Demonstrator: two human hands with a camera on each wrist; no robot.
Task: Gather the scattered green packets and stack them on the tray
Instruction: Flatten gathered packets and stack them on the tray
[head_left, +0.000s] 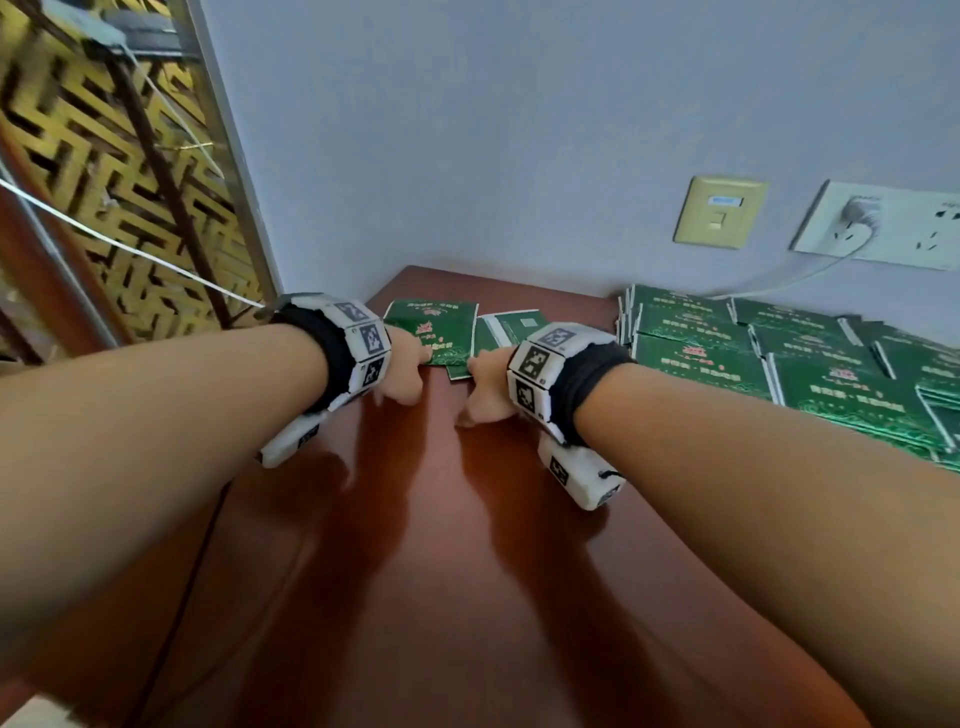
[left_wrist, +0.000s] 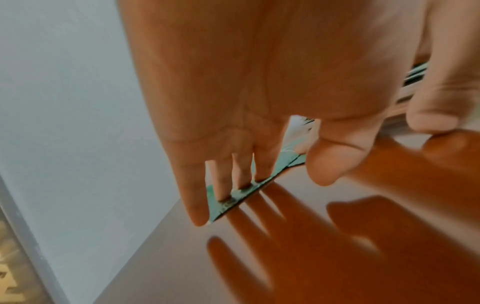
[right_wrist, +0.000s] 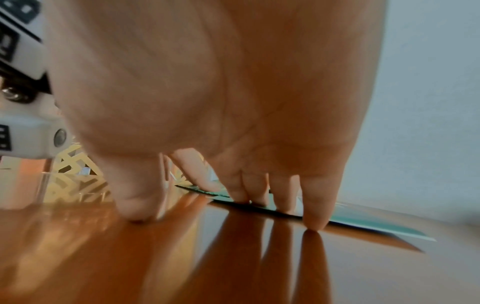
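Two green packets lie at the far left end of the table. My left hand rests straight fingers on the near edge of the left packet; in the left wrist view the fingertips press on that packet, with the thumb off it. My right hand touches the near edge of the second packet, which lies white strip up. In the right wrist view its fingers stand on this packet, thumb on the wood. No tray is in view.
A large spread of overlapping green packets covers the table's right side, against the wall. A wall socket with a plugged white cable sits above them. The table's left edge drops off beside a gold lattice screen.
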